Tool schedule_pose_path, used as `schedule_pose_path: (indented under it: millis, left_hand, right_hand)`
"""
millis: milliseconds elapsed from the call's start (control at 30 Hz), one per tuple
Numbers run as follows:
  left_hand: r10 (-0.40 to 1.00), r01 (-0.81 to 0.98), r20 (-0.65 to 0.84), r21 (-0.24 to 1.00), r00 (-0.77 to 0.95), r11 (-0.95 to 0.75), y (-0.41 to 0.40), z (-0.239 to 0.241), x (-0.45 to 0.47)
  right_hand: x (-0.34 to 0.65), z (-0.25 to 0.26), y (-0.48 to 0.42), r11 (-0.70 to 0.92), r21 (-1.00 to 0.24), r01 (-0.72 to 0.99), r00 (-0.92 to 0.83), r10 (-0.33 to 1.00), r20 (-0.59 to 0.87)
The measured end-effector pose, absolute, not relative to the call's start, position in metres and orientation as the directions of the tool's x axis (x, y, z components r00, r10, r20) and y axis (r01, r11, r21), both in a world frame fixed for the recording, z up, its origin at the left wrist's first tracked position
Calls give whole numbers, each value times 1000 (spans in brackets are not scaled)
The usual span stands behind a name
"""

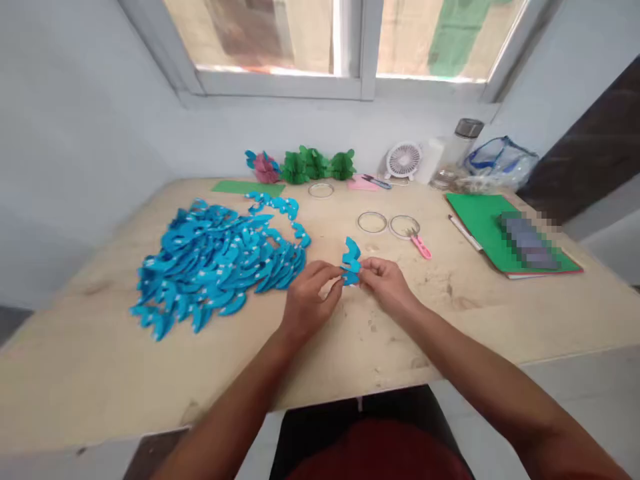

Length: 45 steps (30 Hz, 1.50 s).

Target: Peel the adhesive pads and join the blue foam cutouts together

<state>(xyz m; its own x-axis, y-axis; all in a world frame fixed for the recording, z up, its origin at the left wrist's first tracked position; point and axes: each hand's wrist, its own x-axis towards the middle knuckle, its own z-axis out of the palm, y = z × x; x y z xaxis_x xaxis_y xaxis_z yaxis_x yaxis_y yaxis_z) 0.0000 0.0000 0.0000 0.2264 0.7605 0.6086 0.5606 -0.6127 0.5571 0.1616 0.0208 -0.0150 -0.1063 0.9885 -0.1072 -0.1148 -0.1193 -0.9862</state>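
Both of my hands meet over the middle of the wooden table (450, 313). My left hand (307, 293) and my right hand (385, 283) each pinch a small cluster of blue paper pieces (351, 261) held between them just above the tabletop. Fingers of both hands are closed on it. To the left lies a big heap of blue crescent-shaped paper cut-outs (215, 260), a short way from my left hand.
Three clear rings (372, 222) lie beyond my hands, with small pink scissors (420, 245) beside one. A green folder (480, 223) is at right. Green and pink paper flowers (305, 165), a small white fan (403, 160), a bottle (460, 150) and a plastic bag (500, 163) line the wall.
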Motion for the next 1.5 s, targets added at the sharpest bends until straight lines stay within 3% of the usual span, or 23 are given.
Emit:
schedule_pose_path:
  millis: [1500]
  left_hand:
    - [808, 577, 535, 588, 247, -566, 0, 3, 2]
  right_hand:
    - [161, -7, 17, -150, -986, -72, -102, 985, -142]
